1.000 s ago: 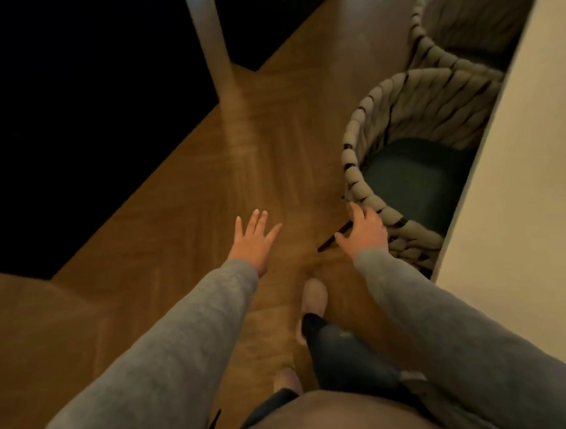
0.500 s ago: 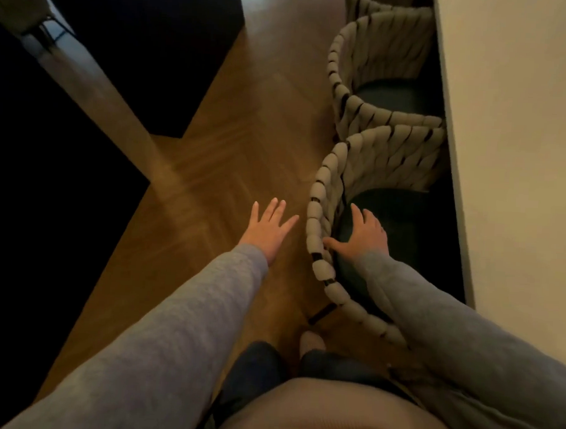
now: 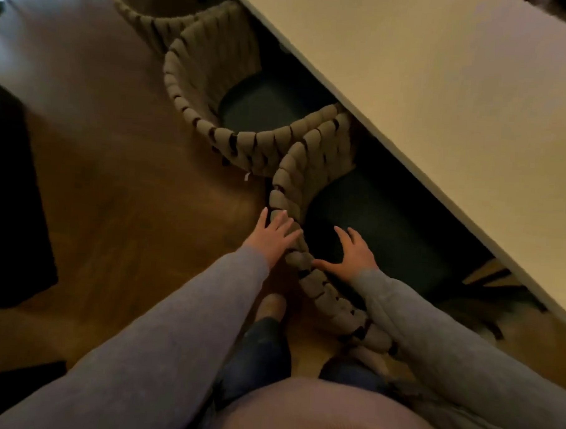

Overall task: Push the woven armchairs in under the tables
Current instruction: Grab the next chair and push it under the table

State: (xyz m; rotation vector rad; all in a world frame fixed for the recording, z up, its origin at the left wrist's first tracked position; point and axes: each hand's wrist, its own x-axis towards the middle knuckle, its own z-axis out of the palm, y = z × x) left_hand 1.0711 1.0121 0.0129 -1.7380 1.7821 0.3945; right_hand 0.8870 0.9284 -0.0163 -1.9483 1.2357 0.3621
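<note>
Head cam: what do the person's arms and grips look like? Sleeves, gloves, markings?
Long grey sleeves on both arms, left sleeve and right sleeve, plain soft-looking fabric down to the wrists. No logos or markings show. The left grip and right grip are bare hands: no gloves, no ring or watch visible in this dim frame.

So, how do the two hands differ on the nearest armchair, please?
The left hand rests outside the armchair's woven rim; the right hand is inside, over the dark seat. The left hand's fingers lie on the rim; the right hand meets it by the thumb. Both are open.
</note>
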